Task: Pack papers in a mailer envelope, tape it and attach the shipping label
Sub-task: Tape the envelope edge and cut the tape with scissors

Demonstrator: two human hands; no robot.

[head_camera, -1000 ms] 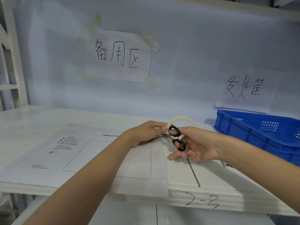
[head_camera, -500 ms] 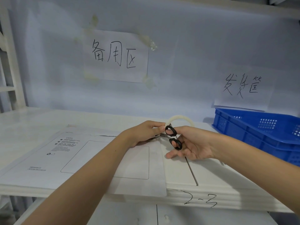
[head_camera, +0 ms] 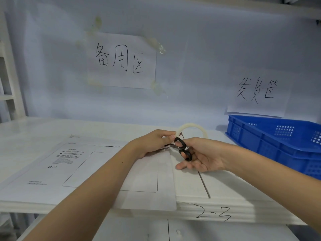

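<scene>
So the mailer envelope (head_camera: 97,173) is lying flat on the white shelf (head_camera: 31,133), printed side up, taking up the left and middle of the surface with its near edge right at the shelf's front lip. It sits mostly under my left forearm, and the far right corner of it is where both hands meet.

My left hand (head_camera: 152,142) is palm down on that far right part of the envelope, fingers pinched together on something small at the corner. I can't make out exactly what it's pinching, looks like a bit of tape or the flap edge. My right hand (head_camera: 201,155) is just to the right of the envelope, over bare shelf, gripping the scissors (head_camera: 183,151) with fingers through the black loops. The blade end points left toward the left hand's fingertips, and it's mostly hidden, so I can't say if the blades are apart or closed.

The tape roll (head_camera: 192,130) stands on edge right behind both hands, touching or almost touching the left fingertips, hard to call.

Count-wise: one envelope, one pair of scissors, one tape roll, two hands. Further out there's one blue crate (head_camera: 274,141) at the right end of the shelf, well apart from the envelope, and two handwritten paper signs (head_camera: 121,60) taped on the back wall. "2-3" is scrawled on the shelf's front edge.
</scene>
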